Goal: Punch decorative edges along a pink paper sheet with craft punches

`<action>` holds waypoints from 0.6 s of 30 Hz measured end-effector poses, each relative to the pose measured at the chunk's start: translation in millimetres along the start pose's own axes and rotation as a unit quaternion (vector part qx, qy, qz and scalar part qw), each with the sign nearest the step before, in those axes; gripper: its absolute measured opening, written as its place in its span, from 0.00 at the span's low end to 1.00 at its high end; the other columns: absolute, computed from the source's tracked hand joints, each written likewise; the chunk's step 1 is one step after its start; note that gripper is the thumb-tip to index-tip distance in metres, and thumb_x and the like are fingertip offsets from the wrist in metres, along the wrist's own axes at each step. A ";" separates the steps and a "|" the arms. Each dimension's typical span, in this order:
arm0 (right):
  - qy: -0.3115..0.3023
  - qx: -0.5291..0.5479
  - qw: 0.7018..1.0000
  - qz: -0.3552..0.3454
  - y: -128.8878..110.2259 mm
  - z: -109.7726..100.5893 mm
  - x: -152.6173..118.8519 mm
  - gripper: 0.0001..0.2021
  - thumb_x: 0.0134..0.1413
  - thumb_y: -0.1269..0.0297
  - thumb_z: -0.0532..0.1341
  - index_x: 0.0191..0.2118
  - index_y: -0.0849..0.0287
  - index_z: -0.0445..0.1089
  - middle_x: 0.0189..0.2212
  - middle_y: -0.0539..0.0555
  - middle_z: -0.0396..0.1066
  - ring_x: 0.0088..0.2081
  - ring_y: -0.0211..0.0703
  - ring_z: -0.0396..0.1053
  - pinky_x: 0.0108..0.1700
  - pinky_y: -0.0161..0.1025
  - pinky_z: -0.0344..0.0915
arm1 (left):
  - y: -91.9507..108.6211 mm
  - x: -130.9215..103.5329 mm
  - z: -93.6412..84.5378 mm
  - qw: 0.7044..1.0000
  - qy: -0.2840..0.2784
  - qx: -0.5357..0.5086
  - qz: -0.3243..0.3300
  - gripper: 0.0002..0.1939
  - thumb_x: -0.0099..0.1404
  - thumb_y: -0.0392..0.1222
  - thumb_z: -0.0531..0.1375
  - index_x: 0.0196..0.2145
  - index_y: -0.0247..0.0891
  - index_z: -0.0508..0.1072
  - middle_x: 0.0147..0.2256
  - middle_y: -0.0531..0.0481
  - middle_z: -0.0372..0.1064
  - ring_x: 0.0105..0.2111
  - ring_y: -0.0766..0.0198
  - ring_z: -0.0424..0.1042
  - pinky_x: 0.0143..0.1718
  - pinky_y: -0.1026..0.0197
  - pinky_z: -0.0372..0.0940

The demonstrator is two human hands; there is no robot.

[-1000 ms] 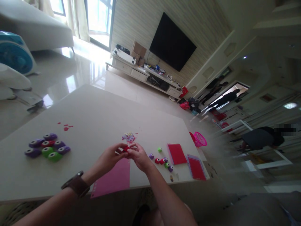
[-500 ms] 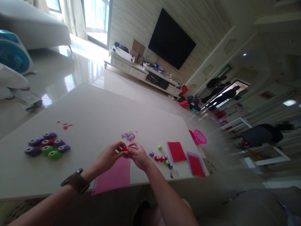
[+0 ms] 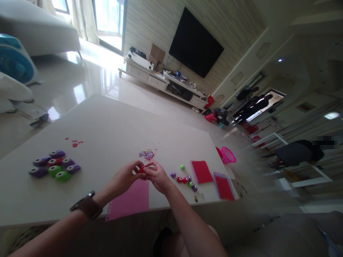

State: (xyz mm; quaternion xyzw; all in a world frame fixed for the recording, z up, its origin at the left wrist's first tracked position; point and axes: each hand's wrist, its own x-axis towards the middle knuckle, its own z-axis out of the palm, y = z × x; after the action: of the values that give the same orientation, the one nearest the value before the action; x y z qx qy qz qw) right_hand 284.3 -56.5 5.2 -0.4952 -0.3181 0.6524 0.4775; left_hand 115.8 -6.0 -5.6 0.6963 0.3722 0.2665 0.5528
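Over the near part of the table both hands meet around a small red craft punch [image 3: 143, 169]. My left hand [image 3: 132, 171] is closed on its left side, fingers pinching it. From the other side my right hand [image 3: 157, 176] grips it too, and the fingers hide most of it. A pink paper sheet [image 3: 130, 201] with cut-outs along its left edge lies below the hands. Just beyond them is a small heap of punched paper bits [image 3: 147, 154]. Several small punches [image 3: 185, 180] in red, purple and green lie right of my right hand.
Larger purple, red and green punches [image 3: 55, 166] cluster on the table's [image 3: 112, 125] left, with red paper bits [image 3: 75, 144] behind. Two stacks of red paper [image 3: 201, 172] [image 3: 224, 186] lie near the right edge. A pink basket [image 3: 227, 155] stands beyond. People [image 3: 253, 105] are at the far doorway.
Both hands stay in the same place on the red punch, with at most a tiny shift of the fingers. The view moves very slightly.
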 end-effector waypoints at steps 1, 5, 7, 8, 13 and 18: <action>0.000 -0.002 1.000 -0.001 0.4 0.1 -0.2 0.31 0.37 0.49 0.79 0.39 0.58 0.63 0.27 0.50 0.76 0.27 0.40 0.73 0.33 0.36 0.65 | -1.5 0.2 0.1 1.000 -0.003 0.000 -0.001 0.12 0.59 0.50 0.63 0.37 0.42 0.72 0.31 0.52 0.78 0.32 0.58 0.77 0.37 0.58 0.68; -0.002 -0.006 1.000 0.000 2.6 -0.3 0.2 0.31 0.37 0.48 0.79 0.39 0.58 0.63 0.28 0.50 0.76 0.27 0.40 0.73 0.33 0.36 0.65 | -4.9 0.3 0.0 1.000 -0.007 0.023 0.017 0.09 0.60 0.48 0.62 0.35 0.41 0.71 0.32 0.52 0.78 0.34 0.58 0.77 0.39 0.58 0.68; -0.001 -0.009 1.000 0.001 3.8 -1.0 1.1 0.31 0.36 0.48 0.79 0.38 0.58 0.63 0.28 0.50 0.75 0.27 0.40 0.73 0.33 0.36 0.65 | -5.1 0.3 0.0 1.000 -0.012 0.021 0.018 0.09 0.61 0.48 0.62 0.36 0.42 0.71 0.33 0.51 0.79 0.35 0.57 0.78 0.40 0.57 0.69; 0.000 -0.011 1.000 0.000 4.4 -1.5 1.6 0.31 0.36 0.48 0.79 0.38 0.58 0.63 0.27 0.50 0.75 0.27 0.39 0.73 0.33 0.36 0.65 | -4.9 0.4 0.0 1.000 -0.014 0.018 0.013 0.10 0.61 0.49 0.61 0.38 0.42 0.71 0.33 0.51 0.79 0.36 0.57 0.78 0.41 0.56 0.69; 0.008 -0.013 1.000 -0.001 6.5 -2.3 2.8 0.32 0.36 0.47 0.78 0.39 0.58 0.63 0.27 0.49 0.74 0.26 0.38 0.72 0.33 0.36 0.65 | 0.0 -0.6 -0.5 1.000 -0.012 0.020 0.002 0.11 0.60 0.50 0.62 0.37 0.42 0.71 0.33 0.51 0.79 0.35 0.56 0.77 0.40 0.56 0.68; 0.000 -0.018 1.000 -0.004 4.3 -0.8 0.5 0.30 0.38 0.48 0.78 0.39 0.58 0.63 0.28 0.50 0.76 0.28 0.40 0.73 0.34 0.37 0.65 | 3.4 -2.6 -0.4 0.998 0.006 0.062 0.010 0.07 0.59 0.46 0.60 0.34 0.42 0.71 0.33 0.51 0.78 0.36 0.57 0.76 0.39 0.57 0.66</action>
State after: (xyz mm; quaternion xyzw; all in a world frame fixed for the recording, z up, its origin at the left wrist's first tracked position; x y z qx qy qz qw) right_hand 283.7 -57.6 1.0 -0.5030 -0.3317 0.6445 0.4707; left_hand 114.8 -8.2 -2.1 0.7315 0.3838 0.2525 0.5038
